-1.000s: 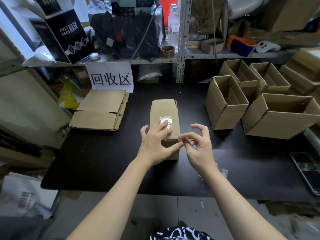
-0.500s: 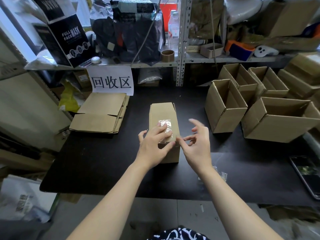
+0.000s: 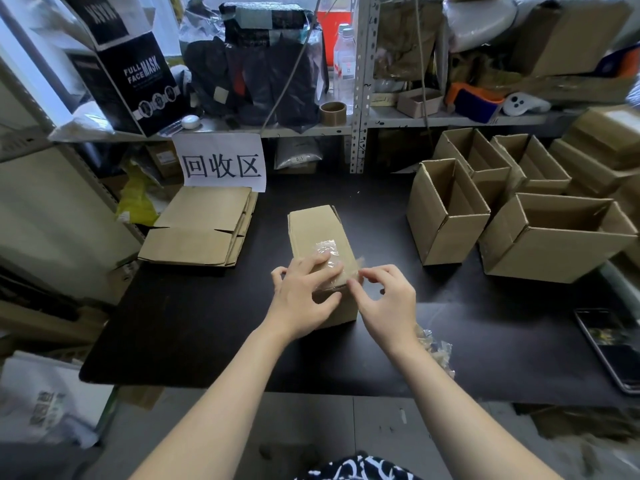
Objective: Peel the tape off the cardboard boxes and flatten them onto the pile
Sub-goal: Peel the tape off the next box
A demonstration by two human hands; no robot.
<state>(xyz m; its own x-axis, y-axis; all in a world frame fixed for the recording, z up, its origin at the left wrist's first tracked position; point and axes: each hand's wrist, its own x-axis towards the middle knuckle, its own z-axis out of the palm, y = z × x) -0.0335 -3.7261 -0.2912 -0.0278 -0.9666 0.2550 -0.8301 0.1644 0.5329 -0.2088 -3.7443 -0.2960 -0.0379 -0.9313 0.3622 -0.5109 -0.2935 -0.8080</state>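
Note:
A small closed cardboard box (image 3: 317, 226) lies on the black table (image 3: 194, 320), its near end toward me. Clear tape (image 3: 329, 252) runs over its top and down the near face. My left hand (image 3: 301, 299) rests on the box's near end, fingers spread over the top and thumb against the front face, holding it steady. My right hand (image 3: 384, 303) is at the box's near right corner, thumb and forefinger pinching the lifted edge of the tape. A pile of flattened boxes (image 3: 201, 233) lies at the table's back left.
Several open cardboard boxes (image 3: 446, 216) stand at the right. Crumpled peeled tape (image 3: 434, 348) lies near my right wrist. A phone (image 3: 609, 344) sits at the table's right edge. A paper sign (image 3: 223, 164) hangs from the cluttered shelf behind the pile.
My right hand moved in from beside the box to its near right corner and took the tape edge. My left hand slid slightly down the near end.

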